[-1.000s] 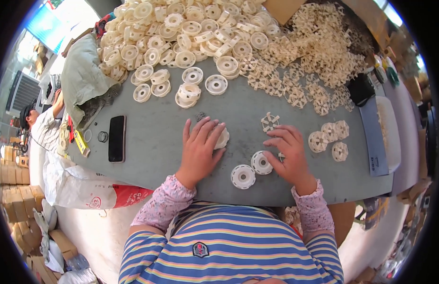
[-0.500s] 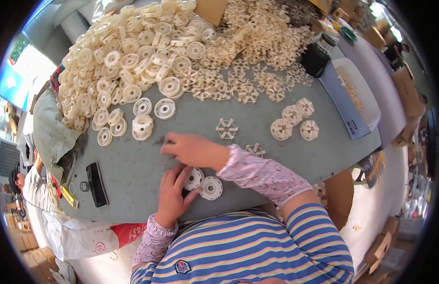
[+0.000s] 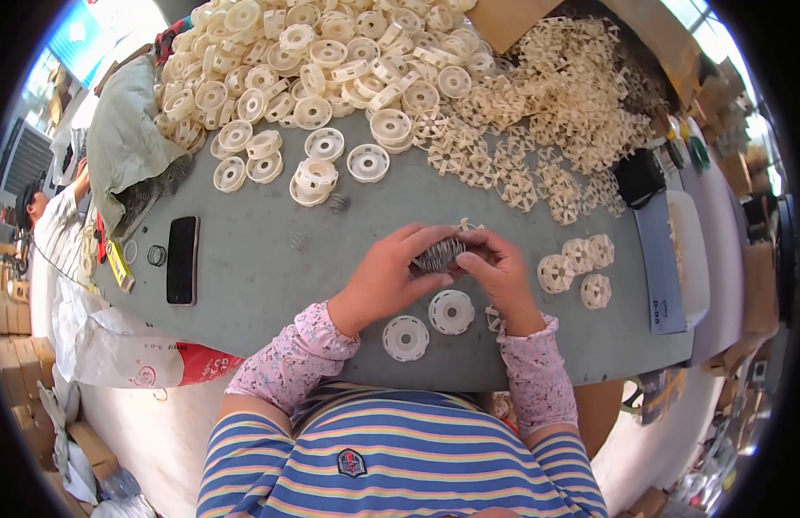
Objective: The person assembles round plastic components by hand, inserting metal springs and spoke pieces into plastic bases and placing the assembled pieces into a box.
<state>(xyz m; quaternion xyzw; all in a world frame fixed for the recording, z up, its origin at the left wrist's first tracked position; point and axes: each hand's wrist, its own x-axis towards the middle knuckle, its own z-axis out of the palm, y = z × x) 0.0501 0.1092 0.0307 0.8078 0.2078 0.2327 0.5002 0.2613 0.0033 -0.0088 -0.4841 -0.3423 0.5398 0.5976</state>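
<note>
Grey surface (image 3: 245, 315) runs beneath everything, with a large pile of cream wheels (image 3: 328, 53) at its far side and a heap of star-shaped pieces (image 3: 573, 86) right of it. Nearer, the left hand (image 3: 387, 274) and right hand (image 3: 499, 272) meet. Half a second ago the right hand reached across the left; now both are together, which I read as handling passing to the two hands jointly. Two white wheels (image 3: 406, 328) lie just below them. Dark wire coils (image 3: 440, 255) sit between the hands: the left fingers curl round them, thumb underneath; the right fingers bend at their right end, though I cannot tell whether they pinch. Smallest, a loose spring (image 3: 337, 203) lies farther left.
</note>
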